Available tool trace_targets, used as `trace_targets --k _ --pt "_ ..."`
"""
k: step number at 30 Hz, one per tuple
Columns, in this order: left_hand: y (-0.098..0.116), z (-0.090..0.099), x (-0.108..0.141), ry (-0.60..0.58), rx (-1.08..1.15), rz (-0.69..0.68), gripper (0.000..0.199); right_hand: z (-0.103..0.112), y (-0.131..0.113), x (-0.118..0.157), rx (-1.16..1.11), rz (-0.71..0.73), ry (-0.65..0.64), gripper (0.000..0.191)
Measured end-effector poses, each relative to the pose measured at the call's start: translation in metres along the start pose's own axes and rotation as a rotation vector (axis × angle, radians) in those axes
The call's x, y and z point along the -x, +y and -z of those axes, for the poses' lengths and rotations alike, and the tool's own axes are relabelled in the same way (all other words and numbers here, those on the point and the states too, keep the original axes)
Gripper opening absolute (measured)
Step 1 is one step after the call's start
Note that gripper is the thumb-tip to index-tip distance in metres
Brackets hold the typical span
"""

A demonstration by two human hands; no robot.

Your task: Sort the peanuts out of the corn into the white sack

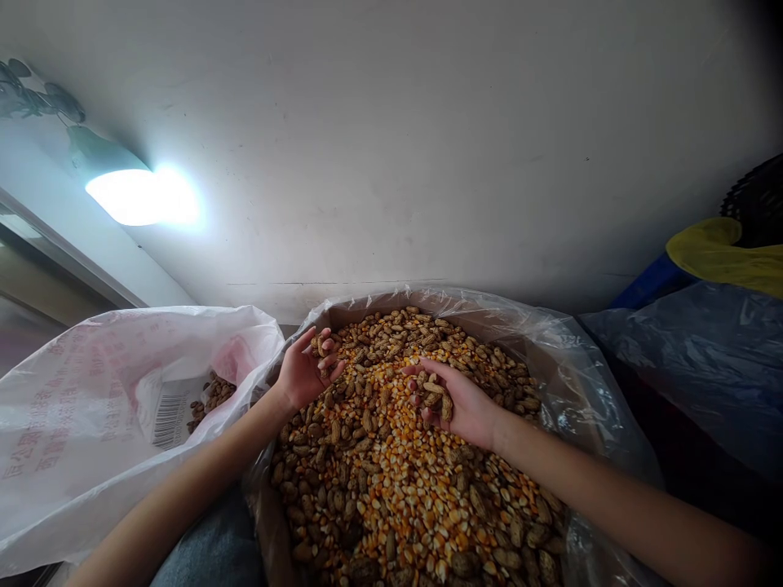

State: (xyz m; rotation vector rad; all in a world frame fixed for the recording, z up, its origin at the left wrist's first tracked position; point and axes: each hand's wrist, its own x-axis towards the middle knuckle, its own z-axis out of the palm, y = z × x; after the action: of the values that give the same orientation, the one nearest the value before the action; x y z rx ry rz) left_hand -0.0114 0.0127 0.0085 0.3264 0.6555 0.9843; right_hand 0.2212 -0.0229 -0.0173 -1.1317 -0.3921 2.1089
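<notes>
My left hand [299, 377] is raised over the left side of a lined box, its fingers curled around unshelled peanuts [318, 346]. Cupped palm-up above the middle, my right hand [468, 405] holds several more unshelled peanuts [435, 395]. Below both hands, yellow corn kernels [416, 481] lie mixed with many loose peanuts [404, 326]. The cardboard box [489, 312] around them has a clear plastic liner [581, 383] folded over its rim.
On the left, a white printed sack [79, 391] stands open against the box, with some peanuts [217, 394] inside. A bright lamp [131, 191] hangs by the white wall [397, 147]. Dark plastic sheeting [703, 359] and a yellow cloth [722, 249] are at right.
</notes>
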Motion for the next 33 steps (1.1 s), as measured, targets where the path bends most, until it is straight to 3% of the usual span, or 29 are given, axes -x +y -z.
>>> trace_targets --k 8,16,22,28,33 --pt "-0.0014 -0.0014 -0.0002 0.015 0.044 -0.044 0.019 -0.0013 -0.0008 0.0023 0.004 0.002 0.003 0.018" --pt "0.0004 -0.0008 -0.0015 0.013 0.079 0.05 0.019 0.0008 0.001 -0.0008 -0.009 0.002 -0.019 0.02" --pt "-0.0012 0.0043 -0.005 0.052 0.07 -0.005 0.019 -0.0005 0.0003 0.0007 -0.008 0.005 -0.011 0.02" --pt "0.0019 0.003 -0.0024 -0.033 0.14 0.114 0.021 0.0009 0.0004 0.0007 -0.007 0.002 -0.006 0.02" --pt "0.0012 0.0028 -0.0041 0.006 0.074 0.119 0.016 0.0001 -0.0002 0.0008 0.009 0.0 0.009 0.02"
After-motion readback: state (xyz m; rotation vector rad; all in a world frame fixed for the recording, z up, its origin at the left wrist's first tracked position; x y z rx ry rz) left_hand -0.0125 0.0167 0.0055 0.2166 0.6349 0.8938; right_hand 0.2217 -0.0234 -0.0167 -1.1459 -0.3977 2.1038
